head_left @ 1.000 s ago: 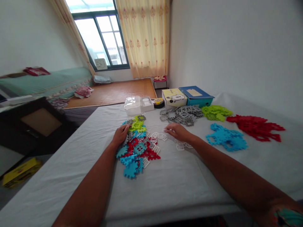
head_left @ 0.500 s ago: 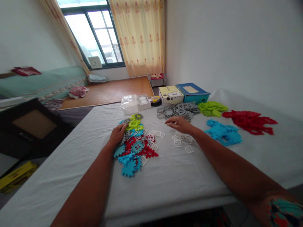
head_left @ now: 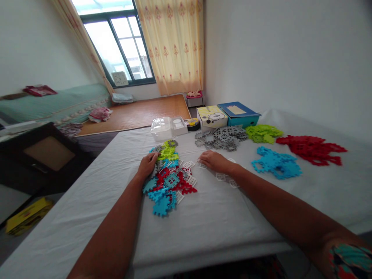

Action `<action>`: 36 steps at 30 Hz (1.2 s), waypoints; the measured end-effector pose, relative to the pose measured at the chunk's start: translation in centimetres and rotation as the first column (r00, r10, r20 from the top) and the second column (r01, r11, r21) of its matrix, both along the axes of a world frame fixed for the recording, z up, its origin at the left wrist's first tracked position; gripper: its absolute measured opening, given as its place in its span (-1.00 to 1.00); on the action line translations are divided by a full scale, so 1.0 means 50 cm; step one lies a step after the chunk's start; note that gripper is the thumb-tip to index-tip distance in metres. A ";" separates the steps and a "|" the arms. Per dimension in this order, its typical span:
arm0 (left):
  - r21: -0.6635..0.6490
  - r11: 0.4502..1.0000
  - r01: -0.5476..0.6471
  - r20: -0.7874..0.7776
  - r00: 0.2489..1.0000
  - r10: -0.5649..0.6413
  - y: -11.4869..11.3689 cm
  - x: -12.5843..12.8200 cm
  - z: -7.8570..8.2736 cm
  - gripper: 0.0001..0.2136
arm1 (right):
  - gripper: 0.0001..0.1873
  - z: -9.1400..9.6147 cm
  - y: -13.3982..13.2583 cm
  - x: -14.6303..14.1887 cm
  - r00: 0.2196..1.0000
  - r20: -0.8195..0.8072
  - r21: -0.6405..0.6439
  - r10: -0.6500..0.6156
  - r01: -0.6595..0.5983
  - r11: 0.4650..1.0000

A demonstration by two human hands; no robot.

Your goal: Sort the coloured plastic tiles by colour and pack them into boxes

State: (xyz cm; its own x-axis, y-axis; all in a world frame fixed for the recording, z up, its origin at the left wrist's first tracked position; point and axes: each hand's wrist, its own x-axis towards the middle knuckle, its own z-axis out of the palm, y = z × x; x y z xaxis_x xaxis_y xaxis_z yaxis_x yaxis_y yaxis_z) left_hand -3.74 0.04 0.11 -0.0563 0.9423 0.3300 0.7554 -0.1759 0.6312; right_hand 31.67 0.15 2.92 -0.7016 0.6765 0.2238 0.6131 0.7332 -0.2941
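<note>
A mixed pile of plastic puzzle tiles [head_left: 170,182] in blue, red, green, grey and white lies on the white-covered table [head_left: 203,224]. My left hand [head_left: 148,164] rests on the pile's left edge, fingers curled over the tiles. My right hand [head_left: 213,161] lies palm down just right of the pile, fingers stretched toward small white tiles [head_left: 190,164]. More white tiles [head_left: 225,178] peek out beside my right wrist.
Sorted heaps sit to the right: grey tiles [head_left: 222,138], green tiles [head_left: 263,133], blue tiles [head_left: 276,164], red tiles [head_left: 312,148]. At the far table edge stand a clear plastic box [head_left: 168,128], a yellow box [head_left: 212,117] and a blue box [head_left: 238,113].
My right hand has moved left and down from above the white tiles toward the mixed pile. My left hand has stayed on the pile's left edge.
</note>
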 end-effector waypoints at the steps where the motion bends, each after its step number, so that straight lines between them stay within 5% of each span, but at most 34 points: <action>1: 0.000 1.000 -0.004 0.005 1.000 0.004 -0.001 0.001 0.000 -0.57 | -0.75 0.008 0.007 0.020 0.999 -0.044 -0.054 -0.003 0.000 0.999; 6: 0.003 1.000 -0.002 0.024 1.000 0.002 -0.003 0.005 0.002 -0.58 | -0.71 0.033 0.043 0.107 0.992 -0.122 -0.279 0.024 -0.058 0.959; 10: 0.001 1.000 -0.010 0.022 1.000 0.009 -0.002 0.004 0.001 -0.56 | -0.72 0.018 0.034 0.080 0.994 -0.091 -0.111 -0.059 0.049 0.993; 17: 0.000 1.000 0.012 -0.005 1.000 -0.012 -0.001 0.000 0.001 -0.57 | -0.74 -0.001 -0.020 -0.018 0.986 0.167 0.058 -0.017 0.007 0.998; 21: -0.008 1.000 0.004 0.005 1.000 -0.004 -0.003 0.002 0.002 -0.58 | -0.76 0.017 -0.012 0.001 0.972 0.161 0.150 -0.171 0.147 0.978; 25: -0.014 1.000 -0.003 0.018 1.000 0.003 -0.005 0.005 0.003 -0.58 | -0.77 0.029 0.006 0.043 0.961 0.095 0.054 -0.260 0.256 0.965; 28: -0.013 1.000 -0.003 0.010 1.000 0.003 -0.003 0.005 0.003 -0.58 | -0.70 0.014 0.003 0.030 0.981 0.029 0.108 -0.194 0.190 0.976; 33: -0.014 1.000 0.006 -0.007 1.000 -0.006 -0.001 0.004 0.004 -0.57 | -0.60 -0.020 -0.028 -0.050 0.993 0.047 0.128 0.109 -0.114 0.985; 36: -0.015 1.000 0.010 -0.007 1.000 -0.010 -0.003 0.004 0.004 -0.56 | -0.70 -0.015 -0.032 -0.060 0.989 0.127 0.101 0.079 -0.092 0.991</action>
